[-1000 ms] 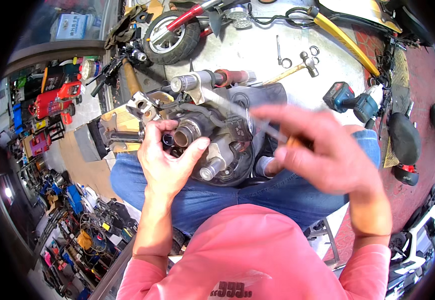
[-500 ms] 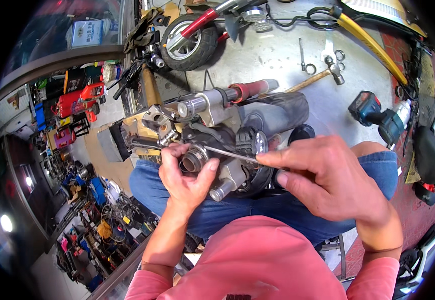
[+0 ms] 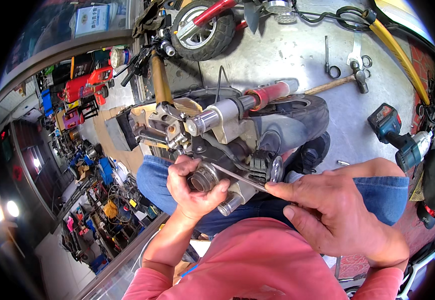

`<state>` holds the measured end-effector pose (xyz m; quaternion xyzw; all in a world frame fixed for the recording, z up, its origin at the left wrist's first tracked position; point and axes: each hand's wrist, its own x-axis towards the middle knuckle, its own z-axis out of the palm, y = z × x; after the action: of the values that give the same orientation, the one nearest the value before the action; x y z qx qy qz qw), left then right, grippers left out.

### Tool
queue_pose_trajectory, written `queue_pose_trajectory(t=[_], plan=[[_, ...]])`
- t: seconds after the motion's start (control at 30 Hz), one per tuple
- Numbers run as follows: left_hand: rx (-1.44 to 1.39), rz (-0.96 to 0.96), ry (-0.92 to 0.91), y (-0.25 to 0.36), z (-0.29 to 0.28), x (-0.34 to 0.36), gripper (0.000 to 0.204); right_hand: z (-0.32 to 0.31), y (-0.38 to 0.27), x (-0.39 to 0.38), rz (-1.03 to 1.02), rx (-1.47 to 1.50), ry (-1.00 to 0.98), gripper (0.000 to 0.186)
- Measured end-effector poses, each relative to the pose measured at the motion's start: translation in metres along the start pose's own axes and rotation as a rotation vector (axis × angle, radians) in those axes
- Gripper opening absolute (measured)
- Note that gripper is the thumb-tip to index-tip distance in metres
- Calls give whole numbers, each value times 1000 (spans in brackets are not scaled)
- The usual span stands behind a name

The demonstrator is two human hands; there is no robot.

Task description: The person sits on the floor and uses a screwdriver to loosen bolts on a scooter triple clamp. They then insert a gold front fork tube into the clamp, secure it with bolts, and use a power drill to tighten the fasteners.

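You seem to be in the middle of working a slim silver metal tool against the upper edge of a short, hollow metal collar with a ringed rim. That collar sits in front of your lap, its open mouth tipped up toward you, on the dark central part of a scooter-like assembly. It lies between a thick silver upper tube end and a shorter silver lower tube end.

Your left hand is wrapped about the collar, fingers on its far left side and thumb on its right. Your right hand is closed on the tool, forefinger stretched along the shaft; the handle is hidden in your palm. The tip reaches the rim close by your left fingers, but whether it is seated in a gap or only resting there, you cannot tell from this view.

As I judge it, the next move calls for a steady left grip, the tip set firmly at the rim, and small, controlled pressure from the right wrist. A slip could carry the tip into your left fingers, so keep them off its line.
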<state>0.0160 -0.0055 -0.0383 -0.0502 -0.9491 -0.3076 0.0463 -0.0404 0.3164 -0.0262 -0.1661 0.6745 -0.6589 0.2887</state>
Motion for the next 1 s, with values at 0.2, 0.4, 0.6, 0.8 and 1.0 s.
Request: queue_pose_trajectory(t=[0.2,0.4,0.6,0.8,1.0], plan=[[-39,-55,-16,2,0,-1,75,13,5,-1,-24,59,54,35],[-42,-65,-4,3,1,-1,77,25,9,-1,-38,151,155,38],[-25,-76,-20,3,-2,-1,77,27,12,-4,-65,116,181,38],[4,-103,-21,6,-4,-2,81,10,6,2,-66,113,261,37],[-47,-82,-33,5,-6,1,78,-2,6,-1,-56,119,103,34]])
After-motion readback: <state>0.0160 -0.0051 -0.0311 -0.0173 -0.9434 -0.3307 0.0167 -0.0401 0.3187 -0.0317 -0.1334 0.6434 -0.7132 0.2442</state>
